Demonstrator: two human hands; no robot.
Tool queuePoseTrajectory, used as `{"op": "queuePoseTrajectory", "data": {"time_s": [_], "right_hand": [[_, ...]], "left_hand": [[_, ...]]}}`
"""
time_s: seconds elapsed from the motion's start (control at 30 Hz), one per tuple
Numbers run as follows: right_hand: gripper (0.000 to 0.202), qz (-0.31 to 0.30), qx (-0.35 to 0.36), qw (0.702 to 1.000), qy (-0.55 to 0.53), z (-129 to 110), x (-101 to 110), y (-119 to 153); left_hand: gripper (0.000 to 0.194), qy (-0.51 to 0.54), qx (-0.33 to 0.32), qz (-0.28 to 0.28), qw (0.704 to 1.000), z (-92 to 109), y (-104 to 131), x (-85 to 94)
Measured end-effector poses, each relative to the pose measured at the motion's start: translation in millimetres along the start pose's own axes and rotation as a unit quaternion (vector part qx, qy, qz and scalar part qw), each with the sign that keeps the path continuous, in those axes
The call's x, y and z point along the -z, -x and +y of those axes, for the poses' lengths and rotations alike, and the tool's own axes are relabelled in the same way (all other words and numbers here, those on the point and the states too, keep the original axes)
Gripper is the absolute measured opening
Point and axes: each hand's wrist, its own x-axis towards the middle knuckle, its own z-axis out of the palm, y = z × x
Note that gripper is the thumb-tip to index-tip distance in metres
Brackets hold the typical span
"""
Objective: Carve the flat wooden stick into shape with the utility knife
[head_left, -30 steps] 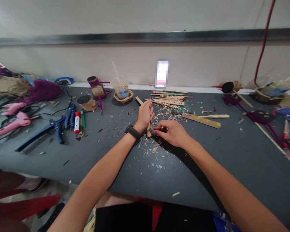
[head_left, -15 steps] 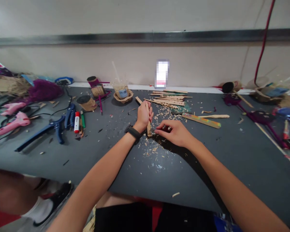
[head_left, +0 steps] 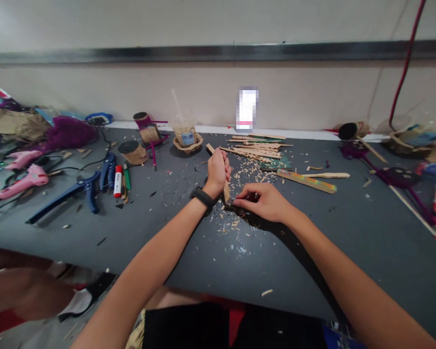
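Observation:
Wrapped round a flat wooden strip, my left hand presses it down at a slant on the grey table. The strip's far end sticks out above my knuckles and its near end below my palm. My right hand is in a pinch beside that near end; something small and dark seems to be between thumb and finger, too small to name. Pale wood shavings lie scattered around both hands. Behind them lies a pile of thin carved wooden sticks.
To the right lie a painted wooden strip and a pale carved stick. A plastic cup stands behind my left hand. On the left are blue clamps, a marker and pink glue guns. A person's leg shows at lower left.
The fingertips of my right hand have moved slightly left, closer to the strip's near end, and its pinch has closed. My left hand keeps its hold. The view has shifted slightly.

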Motion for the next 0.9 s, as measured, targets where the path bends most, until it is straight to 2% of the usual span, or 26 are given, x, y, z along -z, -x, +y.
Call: {"op": "queuePoseTrajectory", "data": {"time_s": [0.1, 0.17, 0.27, 0.6, 0.77, 0.9], "right_hand": [[0.023, 0.085, -0.009, 0.996, -0.010, 1.6, 1.1, -0.9], [0.021, 0.109, -0.009, 0.994, 0.007, 1.4, 0.8, -1.9], [0.020, 0.099, 0.000, 0.995, 0.026, 1.4, -0.1, -2.4], [0.019, 0.075, -0.001, 0.994, 0.085, 3.6, 9.3, -0.4], [0.017, 0.060, 0.022, 0.994, 0.090, 7.0, 10.2, -0.5], [0.018, 0.067, 0.050, 0.991, 0.108, 11.6, 11.6, -0.2]], "left_hand": [[0.042, -0.007, -0.049, 0.018, 0.999, -2.0, 0.1, -0.6], [0.042, -0.015, -0.060, 0.026, 0.998, -2.8, 0.5, -0.7], [0.039, -0.021, -0.066, 0.024, 0.997, -1.5, 2.4, -0.3], [0.021, -0.015, -0.080, -0.046, 0.996, 4.8, 12.8, -4.5], [0.025, 0.001, -0.079, -0.096, 0.992, -1.4, 10.3, -5.1], [0.029, 0.022, -0.076, -0.113, 0.990, -4.6, 9.9, -4.4]]}}
